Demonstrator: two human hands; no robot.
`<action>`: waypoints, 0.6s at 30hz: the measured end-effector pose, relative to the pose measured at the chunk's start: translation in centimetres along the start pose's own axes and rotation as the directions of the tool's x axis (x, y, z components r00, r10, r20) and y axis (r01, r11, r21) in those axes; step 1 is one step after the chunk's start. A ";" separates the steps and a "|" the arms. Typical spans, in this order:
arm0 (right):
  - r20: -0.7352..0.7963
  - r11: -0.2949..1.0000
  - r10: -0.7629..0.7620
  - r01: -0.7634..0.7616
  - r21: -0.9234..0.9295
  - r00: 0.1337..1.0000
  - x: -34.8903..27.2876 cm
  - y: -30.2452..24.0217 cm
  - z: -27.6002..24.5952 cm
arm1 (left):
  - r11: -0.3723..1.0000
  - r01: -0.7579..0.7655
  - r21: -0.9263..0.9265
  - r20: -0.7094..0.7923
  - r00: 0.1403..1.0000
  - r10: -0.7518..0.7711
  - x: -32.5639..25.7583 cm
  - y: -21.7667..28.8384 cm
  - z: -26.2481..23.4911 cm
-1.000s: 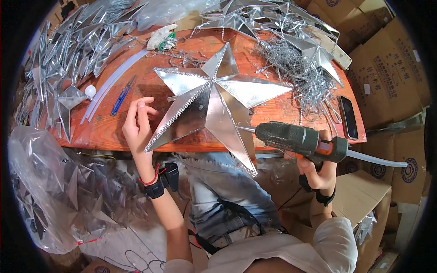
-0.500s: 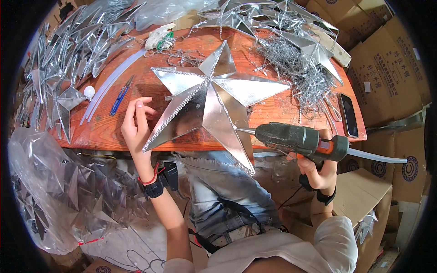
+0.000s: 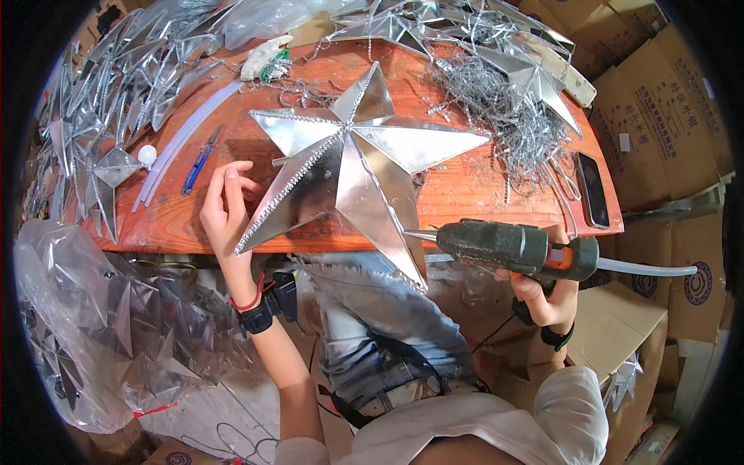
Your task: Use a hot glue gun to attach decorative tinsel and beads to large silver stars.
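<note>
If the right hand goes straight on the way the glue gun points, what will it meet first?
Probably the silver star: the glue gun in the right hand has its nozzle at the ridge of the star's lowest arm, though contact is unclear.

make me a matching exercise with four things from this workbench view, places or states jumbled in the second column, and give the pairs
Column one
1. dark green and orange glue gun
2. large silver five-pointed star
3. slim blue-handled pointed tool
4. black rectangular phone

Column two
A. lying near the right edge of the reddish wooden table
B. edged with beaded silver trim along some of its ridges
C. gripped in the right hand
D. lying between the pale translucent sticks and the left hand

Pairs: 1-C, 2-B, 3-D, 4-A
</note>
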State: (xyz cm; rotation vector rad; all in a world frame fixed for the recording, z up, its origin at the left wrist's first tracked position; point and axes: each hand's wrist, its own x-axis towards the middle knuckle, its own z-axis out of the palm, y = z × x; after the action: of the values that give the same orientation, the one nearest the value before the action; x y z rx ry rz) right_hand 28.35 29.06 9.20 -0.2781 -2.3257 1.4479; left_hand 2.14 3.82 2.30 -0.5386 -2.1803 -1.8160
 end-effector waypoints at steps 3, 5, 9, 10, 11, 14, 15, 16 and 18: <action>-0.002 1.000 0.009 -0.009 -0.004 1.000 -0.4 0.1 -0.3 | 1.000 -0.002 0.003 0.005 1.000 0.002 0.0 0.0 0.1; 0.013 1.000 -0.011 0.012 -0.018 1.000 -0.6 0.4 -0.6 | 1.000 0.002 0.013 0.005 1.000 -0.002 0.0 0.1 0.0; 0.015 1.000 -0.012 0.012 0.002 1.000 -0.9 0.1 -0.6 | 0.999 0.030 0.031 0.029 0.999 -0.031 0.0 0.2 -0.1; 0.014 1.000 -0.006 0.005 0.009 1.000 -1.0 0.0 -0.6 | 0.998 0.039 0.039 0.038 0.998 -0.041 0.0 0.2 -0.2; 0.010 1.000 0.004 -0.004 0.009 1.000 -1.1 0.0 -0.6 | 0.998 0.042 0.038 0.037 0.998 -0.043 0.0 0.2 -0.2; 0.005 1.000 0.019 -0.019 0.020 1.000 -1.3 0.0 -0.6 | 0.998 0.049 0.041 0.031 0.998 -0.050 0.0 0.0 -0.3; 0.013 1.000 0.013 -0.014 0.017 1.000 -1.4 0.0 -0.7 | 0.998 0.051 0.047 0.028 0.998 -0.053 0.0 -0.1 -0.3; 0.019 1.000 0.009 -0.009 0.012 1.000 -1.4 0.0 -0.8 | 0.997 0.053 0.052 0.025 0.998 -0.055 0.0 -0.2 -0.2; 0.042 1.000 -0.011 0.011 -0.002 0.999 -1.4 0.1 -1.1 | 0.997 0.059 0.042 0.033 0.998 -0.060 0.0 0.0 -0.1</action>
State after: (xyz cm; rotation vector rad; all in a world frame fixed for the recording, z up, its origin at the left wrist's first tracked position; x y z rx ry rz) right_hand 30.06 29.51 9.20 -0.2376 -2.3587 1.4597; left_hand 2.11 3.74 2.29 -0.5048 -2.2738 -1.8004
